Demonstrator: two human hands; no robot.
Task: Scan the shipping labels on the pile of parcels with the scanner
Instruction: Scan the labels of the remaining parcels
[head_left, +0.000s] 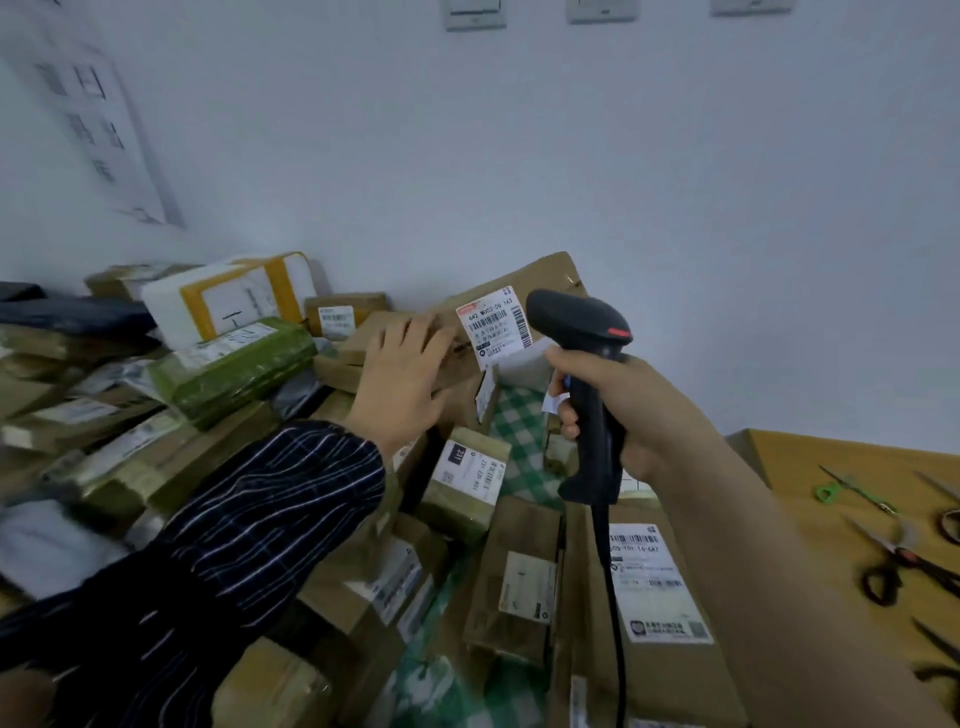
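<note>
My right hand (623, 410) grips the handle of a black corded scanner (587, 332), whose head points left at a white shipping label (493, 327) on a tilted cardboard parcel (545, 280) at the back of the pile. My left hand (400, 374), in a dark striped sleeve, lies flat with straight fingers on a brown parcel (363, 338) just left of that label. Several more labelled cardboard parcels fill the foreground, among them a long box (660, 587) under the scanner cable.
A green-wrapped parcel (234, 364) and a white parcel with yellow tape (223, 296) lie at the left. A wooden table (810, 467) at the right carries scissors (904, 561) and a green-handled tool (831, 488). Green checked cloth (519, 436) shows between parcels. A white wall stands behind.
</note>
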